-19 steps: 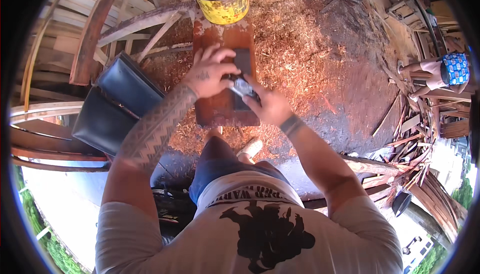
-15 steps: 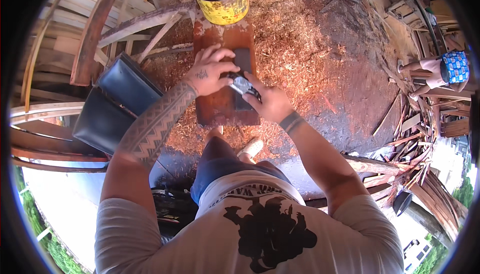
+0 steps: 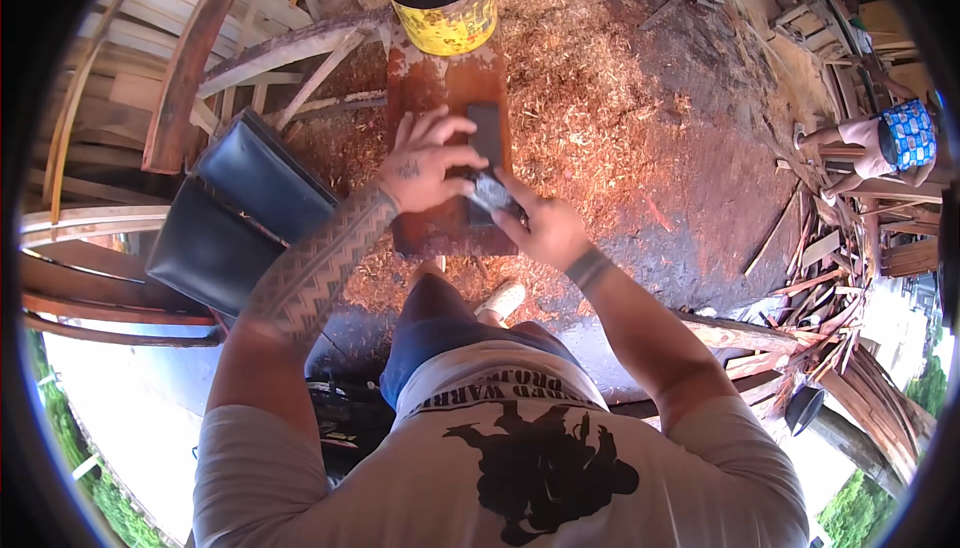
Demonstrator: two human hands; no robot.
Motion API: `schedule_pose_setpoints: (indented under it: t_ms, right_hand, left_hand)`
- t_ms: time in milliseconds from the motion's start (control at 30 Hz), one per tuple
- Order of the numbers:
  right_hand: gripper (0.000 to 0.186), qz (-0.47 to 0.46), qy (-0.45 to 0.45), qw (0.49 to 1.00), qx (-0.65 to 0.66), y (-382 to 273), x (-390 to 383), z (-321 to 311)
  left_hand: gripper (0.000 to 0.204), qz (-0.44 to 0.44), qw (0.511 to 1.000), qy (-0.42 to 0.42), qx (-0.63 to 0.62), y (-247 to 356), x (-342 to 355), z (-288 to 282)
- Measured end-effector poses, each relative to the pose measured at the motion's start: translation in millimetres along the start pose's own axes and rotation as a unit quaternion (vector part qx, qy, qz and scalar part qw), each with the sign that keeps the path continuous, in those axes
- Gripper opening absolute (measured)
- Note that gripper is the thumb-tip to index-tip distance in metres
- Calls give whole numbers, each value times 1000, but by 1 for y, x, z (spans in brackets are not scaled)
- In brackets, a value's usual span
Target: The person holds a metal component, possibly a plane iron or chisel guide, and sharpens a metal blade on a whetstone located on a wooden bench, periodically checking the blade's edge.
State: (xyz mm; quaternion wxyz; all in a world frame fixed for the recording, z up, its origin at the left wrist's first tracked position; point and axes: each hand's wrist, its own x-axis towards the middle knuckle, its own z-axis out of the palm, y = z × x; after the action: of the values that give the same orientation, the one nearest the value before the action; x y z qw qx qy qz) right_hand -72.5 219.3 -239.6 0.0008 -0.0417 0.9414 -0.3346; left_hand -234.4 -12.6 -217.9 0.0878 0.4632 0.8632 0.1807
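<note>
A small dark-and-silver metal piece [image 3: 488, 191], too blurred to identify, is over a long dark grey slab [image 3: 484, 125] on a reddish-brown wooden board [image 3: 430, 83]. My left hand [image 3: 425, 168] has its upper fingers raised and curved, with the lower ones on the piece's upper left end. My right hand [image 3: 545, 226] grips the lower right end of it with thumb and fingers. At the board's far end stands a paint-stained yellow bucket [image 3: 445, 23] with dark contents.
Black padded cushions [image 3: 220, 228] lean at my left beside stacked curved timbers [image 3: 180, 68]. Wood shavings [image 3: 590, 78] cover much of the floor. Scrap wood [image 3: 820, 298] lines the right side, where another person in patterned blue clothing [image 3: 905, 138] bends over.
Both my hands and the metal piece have moved down the picture, toward my body, along the slab. The bucket and board sit slightly lower in view.
</note>
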Motion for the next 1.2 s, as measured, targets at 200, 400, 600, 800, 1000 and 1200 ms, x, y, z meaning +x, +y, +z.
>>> schedule_pose_setpoints:
  t_ms: [200,400,600,800,1000,1200]
  right_hand:
    - [70,-19,-11,1000,17,8,-7,-6]
    - [65,6,17,999,47,2,16,-5]
    - [66,24,-14,998,56,-2,-16,-15]
    - [71,-50,-9,997,-50,5,-4,-30]
    - [77,-66,-48,995,-54,-5,8,-30]
    - [73,-69,-14,996,-47,1,-16,-11]
  left_hand:
    - [47,-6,999,-5,-44,2,-9,16]
    - [45,12,998,-3,-57,-28,21,2]
    - [47,37,997,-20,-59,1,-1,16]
    - [44,37,998,-22,-52,-6,2,19]
    - [43,68,995,22,-67,-18,-3,25]
    - [51,108,993,21,-46,-10,-9,24]
